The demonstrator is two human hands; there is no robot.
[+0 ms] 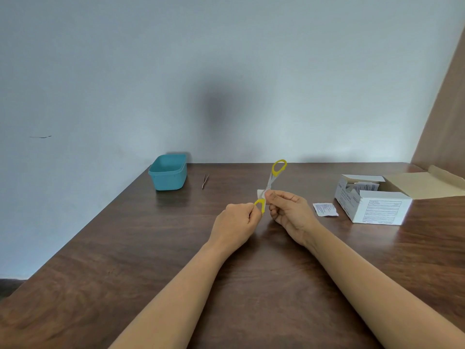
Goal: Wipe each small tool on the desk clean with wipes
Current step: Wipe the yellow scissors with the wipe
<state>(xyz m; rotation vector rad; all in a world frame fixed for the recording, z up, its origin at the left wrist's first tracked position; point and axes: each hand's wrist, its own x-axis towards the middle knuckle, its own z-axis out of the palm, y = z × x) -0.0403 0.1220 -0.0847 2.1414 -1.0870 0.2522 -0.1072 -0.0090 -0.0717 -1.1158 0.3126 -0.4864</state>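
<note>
Two hands hold the work up over the desk [125, 260]. The left hand [236, 222] is curled round the lower yellow loop of the scissors [271, 180], and the right hand [289, 210] pinches a white wipe [260, 193] against the metal near the pivot. The other loop stands up and away from the person. Where the blade tips lie I cannot tell; the fingers and wipe hide them.

The scissors look light and stiff, but the steel is likely slick once wet, and the edges can cut. The plastic loop seems the safe hold, with the wipe drawn along the flat of the blade rather than across its edge. The wipe is thin and limp, so it probably needs a firm pinch to stay put.

Beside the right hand a torn sachet [325, 209] lies flat, with the open box [372, 207] just beyond. Tweezers [205, 180], slim and springy by the look, lie far left next to a blue tub [168, 172].
</note>
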